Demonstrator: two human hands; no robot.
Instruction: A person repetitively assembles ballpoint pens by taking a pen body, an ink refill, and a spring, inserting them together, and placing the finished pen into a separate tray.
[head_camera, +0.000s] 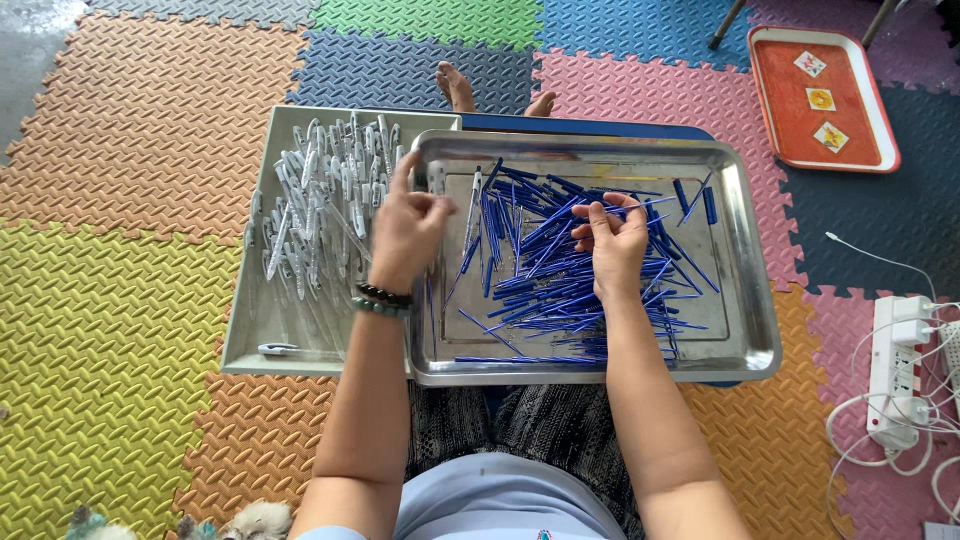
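Pinching a white pen barrel (433, 180) upright, left hand (405, 232) hovers; right hand (615, 245) clamps blue refills (560, 250) pointing away.

Home floor, coloured foam mats (130, 330)

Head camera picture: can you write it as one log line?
left hand: over clear pen barrels in grey tray | right hand: on blue refills in steel tray

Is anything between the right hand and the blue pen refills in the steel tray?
Nothing visible. The right hand rests directly on the pile of blue refills in the steel tray, fingers curled among them. The left hand is off at the tray's left edge.
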